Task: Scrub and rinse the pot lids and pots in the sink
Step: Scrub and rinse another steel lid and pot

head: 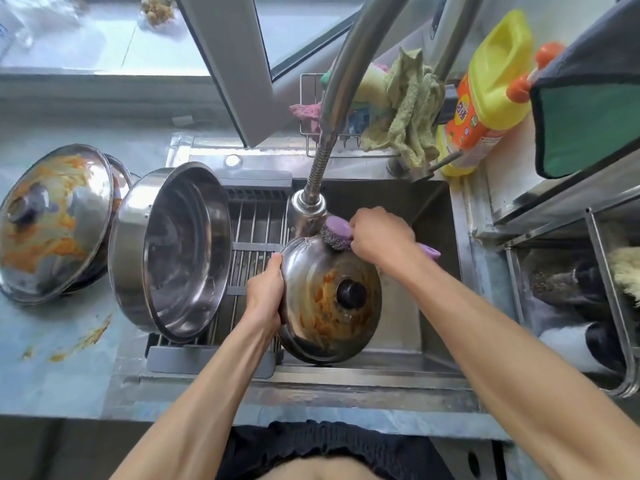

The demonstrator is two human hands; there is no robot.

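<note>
Both forearms reach in from 6 o'clock. Left hand [265, 299] grips 9 o'clock rim of stained pot lid [329, 299], tilted over sink [433, 216], knob facing camera. Right hand [381, 237] curled round purple-handled steel scrubber [337, 237], touching lid's 12 o'clock edge under faucet head [306, 216]. Judged next: scrub down toward 6. Pot [169, 251] on rack at 9.

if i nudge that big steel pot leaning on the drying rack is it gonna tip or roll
The big steel pot stands on its side, its round rim on the drying rack, so a nudge would probably roll or topple it. It looks thin-walled and empty, so likely light. The polished steel may be slippery if wet.
</note>
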